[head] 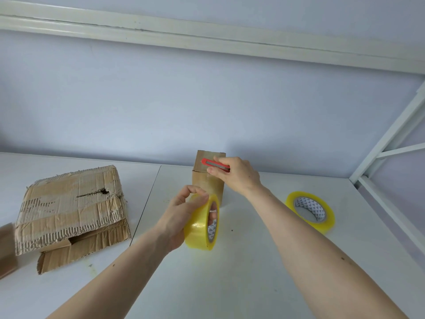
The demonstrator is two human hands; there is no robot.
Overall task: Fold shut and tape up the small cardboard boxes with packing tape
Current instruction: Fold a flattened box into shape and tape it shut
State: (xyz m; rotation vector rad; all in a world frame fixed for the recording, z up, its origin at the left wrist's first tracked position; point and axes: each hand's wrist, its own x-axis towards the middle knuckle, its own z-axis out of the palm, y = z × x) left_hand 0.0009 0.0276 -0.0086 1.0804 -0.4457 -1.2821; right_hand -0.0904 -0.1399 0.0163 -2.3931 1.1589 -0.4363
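Fingers point(208, 223) of the left hand point(184, 215) curl through the core of a yellow tape roll point(199, 224), which stands on edge, with the thumb pressed on its outer rim. The right hand point(234, 174) grips a red box cutter point(215, 166), fingers wrapped round its handle, and holds it against the upper front of the small cardboard box point(208, 176). That box stands upright near the back of the table, just behind the held roll; a clear strip of tape runs down its front, and whether the strip is still joined to the roll is hard to make out. The box's lower right side is hidden by the right wrist.

The white table point(253, 261) has a seam running from its back edge toward the front left. Behind it is a pale bluish wall point(207, 100), and a white metal frame point(391, 139) crosses above and down the right side.

Two tape rolls in all: the second roll point(310, 211) lies flat well to the right. One worn corrugated box point(69, 208), torn and crushed, lies at left. A brown cardboard piece point(7, 247) is cut off by the left edge.
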